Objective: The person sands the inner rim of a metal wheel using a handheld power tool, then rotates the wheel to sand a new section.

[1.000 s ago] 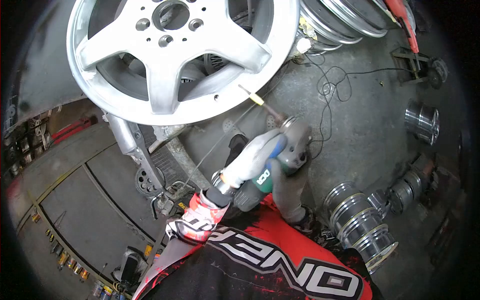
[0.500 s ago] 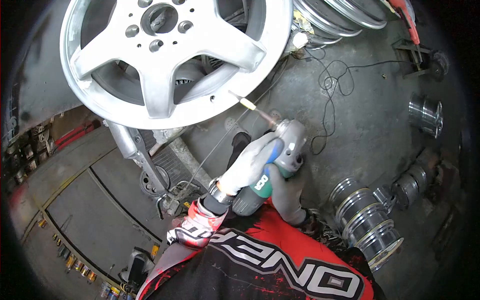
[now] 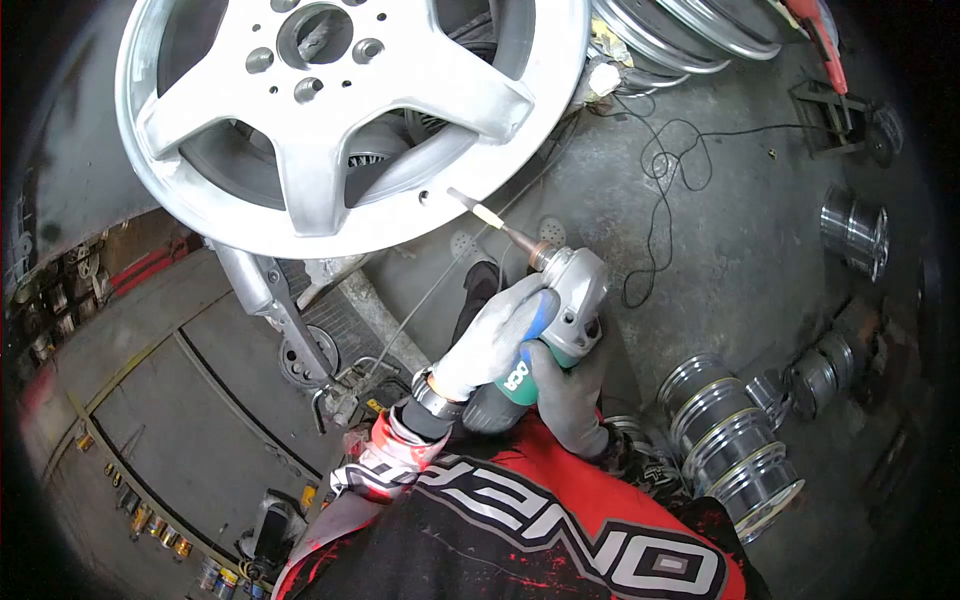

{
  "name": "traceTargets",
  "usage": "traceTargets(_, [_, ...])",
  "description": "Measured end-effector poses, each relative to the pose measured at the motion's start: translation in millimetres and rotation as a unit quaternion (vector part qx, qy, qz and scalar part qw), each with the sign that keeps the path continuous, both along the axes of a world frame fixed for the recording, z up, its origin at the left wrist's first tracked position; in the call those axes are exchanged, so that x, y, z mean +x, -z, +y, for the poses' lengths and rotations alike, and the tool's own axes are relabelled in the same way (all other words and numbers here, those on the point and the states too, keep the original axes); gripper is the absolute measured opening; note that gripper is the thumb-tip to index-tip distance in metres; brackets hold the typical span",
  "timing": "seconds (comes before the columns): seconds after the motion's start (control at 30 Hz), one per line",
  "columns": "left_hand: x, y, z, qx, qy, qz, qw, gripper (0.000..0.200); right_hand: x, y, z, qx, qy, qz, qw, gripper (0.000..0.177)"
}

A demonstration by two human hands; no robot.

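Both gloved hands hold a green and grey power grinder [image 3: 576,300] marked DCA. My left hand [image 3: 492,335], in a white and blue glove with a watch at the wrist, is closed round its body. My right hand [image 3: 575,400], in a grey glove, grips it from the other side. From the grinder's head a long thin bit [image 3: 487,214] points up and left. The bit's tip lies over the lower right rim of a large silver alloy wheel [image 3: 310,160], near a small hole [image 3: 424,197]; contact cannot be made out.
A metal stand [image 3: 290,320] is beneath the wheel. Bare rims [image 3: 730,440] are stacked at lower right, with more at upper right [image 3: 670,40]. A black cable [image 3: 665,220] loops across the floor. Small bottles [image 3: 150,525] line the lower left.
The grinder has turned slightly, and its bit has moved a little left and down toward the small hole in the rim. Both hands have kept their hold.
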State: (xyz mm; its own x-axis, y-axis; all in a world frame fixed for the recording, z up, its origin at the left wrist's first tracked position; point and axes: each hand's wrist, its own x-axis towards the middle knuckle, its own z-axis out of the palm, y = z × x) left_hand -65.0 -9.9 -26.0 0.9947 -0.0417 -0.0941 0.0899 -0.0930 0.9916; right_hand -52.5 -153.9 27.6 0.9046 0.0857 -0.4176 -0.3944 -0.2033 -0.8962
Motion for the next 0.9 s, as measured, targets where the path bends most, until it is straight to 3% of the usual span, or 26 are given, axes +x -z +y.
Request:
traceTargets(0.13, [34, -8, -6, -0.011, 0.024, -0.031, 0.999, 0.038, 24, -8, 1, 0.025, 0.061, 0.026, 0.997, 0.086])
traceTargets(0.17, [42, -8, -7, 0.003, 0.038, -0.05, 0.998, 0.039, 28, -5, -1, 0.024, 0.058, 0.025, 0.998, 0.086])
traceTargets(0.2, [50, -2, -8, 0.118, 0.026, -0.15, 0.981, 0.037, 32, -1, -3, 0.03, 0.08, 0.02, 0.996, 0.086])
traceTargets(0.3, [61, -4, -10, 0.114, 0.01, -0.171, 0.979, 0.033, 37, 3, -4, 0.03, 0.105, 0.027, 0.994, 0.088])
traceTargets(0.33, [60, -9, -9, 0.116, 0.007, -0.17, 0.979, 0.033, 34, 8, -5, 0.014, 0.095, -0.002, 0.995, 0.088])
traceTargets(0.4, [50, -23, -7, 0.022, 0.005, -0.047, 0.999, 0.032, 25, 12, -5, 0.0, 0.083, -0.029, 0.996, 0.089])
traceTargets(0.57, [18, -39, 2, -0.021, -0.032, 0.009, 0.999, 0.036, 2, 2, 3, 0.04, 0.027, 0.067, 0.997, 0.091])
traceTargets(0.63, [12, -51, 4, -0.09, -0.073, 0.128, 0.985, 0.033, 0, -1, 6, 0.049, 0.024, 0.084, 0.995, 0.09])
traceTargets(0.67, [-3, -12, 4, 0.057, -0.043, -0.058, 0.996, 0.032, 0, 0, 5, 0.051, 0.018, 0.092, 0.994, 0.089])
traceTargets(0.83, [32, -26, 1, 0.048, 0.011, -0.034, 0.998, 0.033, 16, 3, -1, -0.001, 0.007, 0.082, 0.997, 0.085])
traceTargets(0.9, [46, -21, -4, 0.071, 0.028, -0.04, 0.996, 0.033, 28, 3, 2, 0.089, 0.109, -0.003, 0.99, 0.08])
